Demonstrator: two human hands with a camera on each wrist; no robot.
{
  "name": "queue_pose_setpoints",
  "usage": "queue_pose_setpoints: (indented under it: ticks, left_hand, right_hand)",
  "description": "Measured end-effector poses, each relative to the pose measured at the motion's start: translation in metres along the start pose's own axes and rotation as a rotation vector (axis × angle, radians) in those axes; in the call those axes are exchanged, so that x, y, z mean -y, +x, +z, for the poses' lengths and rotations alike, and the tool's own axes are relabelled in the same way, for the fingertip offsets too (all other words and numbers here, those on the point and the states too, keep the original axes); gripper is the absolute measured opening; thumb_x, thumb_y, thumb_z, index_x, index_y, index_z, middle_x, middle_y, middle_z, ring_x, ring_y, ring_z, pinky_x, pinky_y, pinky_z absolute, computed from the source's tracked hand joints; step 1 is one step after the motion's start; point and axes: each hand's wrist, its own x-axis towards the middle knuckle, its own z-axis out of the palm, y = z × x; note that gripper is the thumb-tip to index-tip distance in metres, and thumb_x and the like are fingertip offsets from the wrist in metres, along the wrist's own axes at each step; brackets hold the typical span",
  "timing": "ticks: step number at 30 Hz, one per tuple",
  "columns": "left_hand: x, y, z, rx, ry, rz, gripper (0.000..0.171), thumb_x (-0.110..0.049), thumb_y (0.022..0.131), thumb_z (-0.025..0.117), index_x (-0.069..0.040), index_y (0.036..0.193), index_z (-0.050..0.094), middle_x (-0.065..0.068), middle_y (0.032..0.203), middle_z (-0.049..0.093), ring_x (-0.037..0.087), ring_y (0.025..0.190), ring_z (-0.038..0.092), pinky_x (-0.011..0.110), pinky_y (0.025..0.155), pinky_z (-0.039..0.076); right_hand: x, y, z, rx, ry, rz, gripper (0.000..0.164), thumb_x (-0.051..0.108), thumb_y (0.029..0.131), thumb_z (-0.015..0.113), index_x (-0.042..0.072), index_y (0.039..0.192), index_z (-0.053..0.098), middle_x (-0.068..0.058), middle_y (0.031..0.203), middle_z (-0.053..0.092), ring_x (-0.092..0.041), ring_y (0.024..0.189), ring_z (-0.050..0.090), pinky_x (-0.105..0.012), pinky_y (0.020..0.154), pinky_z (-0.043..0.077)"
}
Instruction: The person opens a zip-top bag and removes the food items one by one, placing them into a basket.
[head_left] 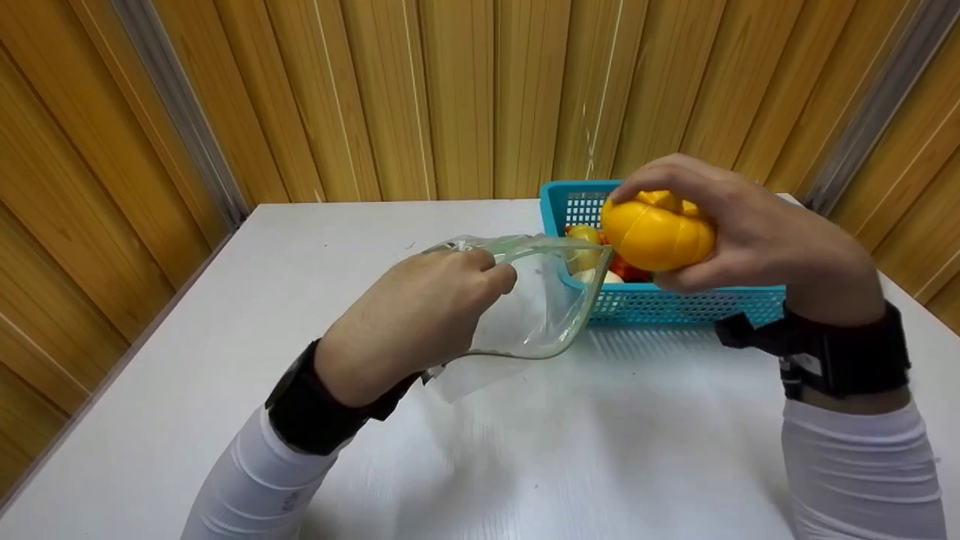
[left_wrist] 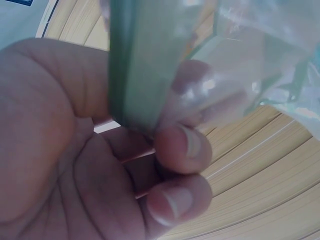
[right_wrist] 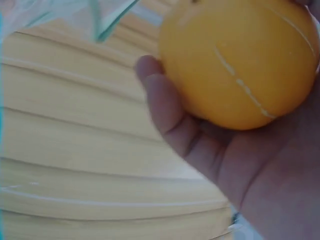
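Observation:
My left hand [head_left: 427,307] pinches the rim of a clear plastic bag [head_left: 525,300] with a pale green edge. The bag's mouth gapes toward the right, above the table. In the left wrist view the green-edged plastic [left_wrist: 145,65] runs between thumb and curled fingers [left_wrist: 182,150]. My right hand [head_left: 765,232] grips a yellow-orange toy pumpkin [head_left: 656,232], fingers over its top and thumb below. The pumpkin is up over the basket's front left part, right beside the bag's right corner. Seen from the right wrist, the pumpkin [right_wrist: 240,65] lies against the palm.
A turquoise mesh basket [head_left: 675,306] stands at the back right of the white table [head_left: 337,232]. Inside it are a yellow-green item [head_left: 583,237], something red [head_left: 628,271] and a whitish piece. Wood-patterned panels [head_left: 450,97] rise behind the table and on both sides.

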Motion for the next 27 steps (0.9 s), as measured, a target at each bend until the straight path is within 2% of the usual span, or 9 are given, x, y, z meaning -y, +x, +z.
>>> queue_pose_setpoints:
  ticks: [2, 5, 10, 12, 18, 22, 27]
  left_hand:
    - [0.0, 0.0, 0.0, 0.006, 0.002, -0.001, 0.029, 0.013, 0.078, 0.063, -0.007, 0.098, 0.068, 0.006, 0.086, 0.068, 0.021, 0.071, 0.061, 0.034, 0.064, 0.055]
    - [0.0, 0.0, 0.0, 0.027, -0.002, -0.008, 0.03, 0.013, 0.079, 0.064, -0.007, 0.1, 0.069, 0.007, 0.088, 0.069, 0.021, 0.072, 0.062, 0.034, 0.066, 0.056]
    - [0.0, -0.001, -0.001, 0.047, -0.006, -0.018, 0.031, 0.012, 0.079, 0.066, -0.007, 0.104, 0.07, 0.008, 0.092, 0.07, 0.022, 0.074, 0.064, 0.034, 0.069, 0.057]
    - [0.0, -0.001, -0.001, 0.044, -0.008, -0.019, 0.031, 0.012, 0.079, 0.066, -0.007, 0.103, 0.07, 0.007, 0.092, 0.07, 0.022, 0.074, 0.064, 0.034, 0.069, 0.057]
    - [0.0, -0.003, 0.0, 0.019, -0.012, -0.01, 0.029, 0.014, 0.079, 0.062, -0.007, 0.097, 0.068, 0.005, 0.085, 0.067, 0.021, 0.069, 0.06, 0.033, 0.064, 0.053]
    - [0.0, -0.004, 0.001, 0.017, -0.014, -0.004, 0.029, 0.014, 0.079, 0.062, -0.007, 0.097, 0.068, 0.006, 0.085, 0.067, 0.021, 0.07, 0.06, 0.033, 0.064, 0.054]
    - [-0.001, -0.003, 0.0, 0.03, -0.022, -0.007, 0.03, 0.014, 0.079, 0.063, -0.007, 0.099, 0.068, 0.006, 0.087, 0.068, 0.021, 0.07, 0.061, 0.033, 0.065, 0.055]
  right_hand:
    - [-0.016, 0.001, -0.001, -0.018, 0.036, 0.02, 0.077, -0.003, 0.067, 0.083, 0.013, 0.136, 0.053, 0.001, 0.129, 0.051, -0.017, 0.104, 0.049, -0.023, 0.083, 0.045]
    - [-0.041, 0.001, 0.0, -0.031, 0.035, 0.107, 0.076, -0.002, 0.071, 0.082, 0.014, 0.139, 0.05, 0.001, 0.125, 0.05, -0.018, 0.103, 0.048, -0.023, 0.081, 0.046]
    - [-0.078, -0.001, 0.003, -0.021, 0.005, 0.345, 0.075, 0.004, 0.076, 0.081, 0.021, 0.141, 0.048, -0.004, 0.127, 0.048, -0.023, 0.105, 0.045, -0.033, 0.083, 0.044]
    - [-0.095, -0.003, 0.004, -0.022, 0.026, 0.426, 0.075, 0.005, 0.077, 0.081, 0.023, 0.142, 0.047, -0.008, 0.13, 0.048, -0.026, 0.106, 0.045, -0.036, 0.082, 0.044]
    - [-0.147, -0.02, 0.014, -0.083, 0.11, 0.602, 0.078, 0.015, 0.08, 0.083, 0.022, 0.146, 0.043, -0.009, 0.134, 0.047, -0.025, 0.105, 0.047, -0.028, 0.078, 0.046]
    - [-0.167, -0.028, 0.021, -0.155, 0.077, 0.683, 0.08, 0.021, 0.082, 0.082, 0.022, 0.149, 0.038, -0.018, 0.138, 0.043, -0.033, 0.112, 0.044, -0.043, 0.087, 0.043]
    - [-0.175, -0.031, 0.024, -0.25, -0.015, 0.775, 0.081, 0.028, 0.083, 0.08, 0.026, 0.151, 0.036, -0.028, 0.144, 0.031, -0.047, 0.119, 0.039, -0.064, 0.095, 0.039]
